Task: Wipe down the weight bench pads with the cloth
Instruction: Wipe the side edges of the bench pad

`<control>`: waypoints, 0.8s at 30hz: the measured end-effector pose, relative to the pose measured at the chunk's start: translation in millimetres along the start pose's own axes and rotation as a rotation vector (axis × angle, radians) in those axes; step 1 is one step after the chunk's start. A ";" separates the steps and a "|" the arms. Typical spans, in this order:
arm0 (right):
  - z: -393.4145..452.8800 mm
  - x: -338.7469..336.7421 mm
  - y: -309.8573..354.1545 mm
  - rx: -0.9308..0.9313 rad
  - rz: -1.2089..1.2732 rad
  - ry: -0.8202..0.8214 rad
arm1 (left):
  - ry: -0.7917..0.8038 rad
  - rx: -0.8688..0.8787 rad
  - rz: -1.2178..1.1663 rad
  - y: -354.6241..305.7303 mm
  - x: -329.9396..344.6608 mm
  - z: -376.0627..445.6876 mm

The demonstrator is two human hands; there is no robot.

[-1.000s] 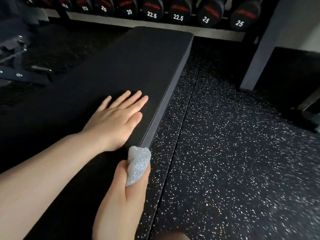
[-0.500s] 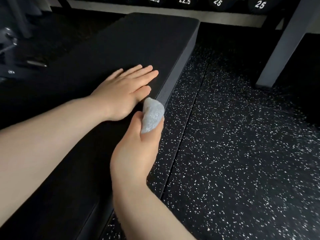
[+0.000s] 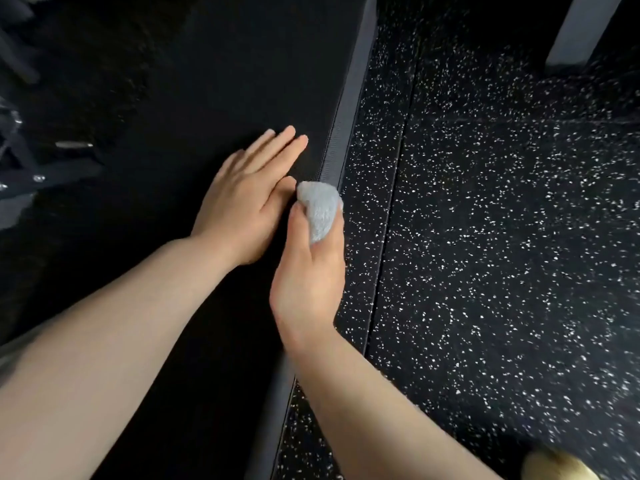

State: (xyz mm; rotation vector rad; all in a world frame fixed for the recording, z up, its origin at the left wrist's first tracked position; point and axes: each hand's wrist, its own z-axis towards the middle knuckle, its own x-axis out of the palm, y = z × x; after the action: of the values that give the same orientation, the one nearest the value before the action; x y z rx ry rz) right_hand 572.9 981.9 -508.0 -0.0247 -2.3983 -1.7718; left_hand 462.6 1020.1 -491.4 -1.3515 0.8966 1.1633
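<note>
The left hand (image 3: pixel 247 199) lies flat on the long black padded weight bench (image 3: pixel 214 81), its fingers (image 3: pixel 277 147) straight and close together, palm down near the pad's right edge. Placed this way, it probably steadies the person, or the pad, while the other hand works.

The right hand (image 3: pixel 310 268) grips a small wad of pale blue-grey textured cloth (image 3: pixel 320 211). Its thumb and fingers are curled round the cloth, so that only the upper part of the wad sticks out above the hand. The cloth sits right at the bench's right edge, just beside the left hand's thumb, and seems to touch the grey side band (image 3: pixel 341 133) of the pad; actual contact is hard to confirm. Bunching the cloth into a tight wad suits rubbing a narrow edge more than a broad surface, so the step in hand looks like wiping along the pad's side seam.

To the right lies black rubber flooring speckled with white (image 3: pixel 502 237), with a grey upright post (image 3: pixel 575 29) standing on it at the top. Dark metal frame parts (image 3: pixel 31 174) show dimly at the left. No containers are in view.
</note>
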 end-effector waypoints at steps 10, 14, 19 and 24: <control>-61.1 -10.7 -2.2 0.184 0.048 0.012 | -0.011 0.011 0.001 -0.4 -1.7 -3.3; -3.6 -5.8 11.4 0.235 0.031 0.005 | -0.017 0.003 -0.008 -1.9 -1.3 -2.9; -24.7 -6.0 16.3 0.241 0.030 0.008 | -0.024 0.021 -0.021 -0.1 -1.5 -4.0; -51.0 -2.9 11.8 0.398 0.046 -0.039 | -0.039 0.024 -0.034 0.7 -0.7 -5.2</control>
State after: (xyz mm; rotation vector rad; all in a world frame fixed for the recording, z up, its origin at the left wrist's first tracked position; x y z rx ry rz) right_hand 583.0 937.1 -482.6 -0.0658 -2.7075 -1.2577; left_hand 462.5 1014.8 -491.2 -1.3156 0.8541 1.1460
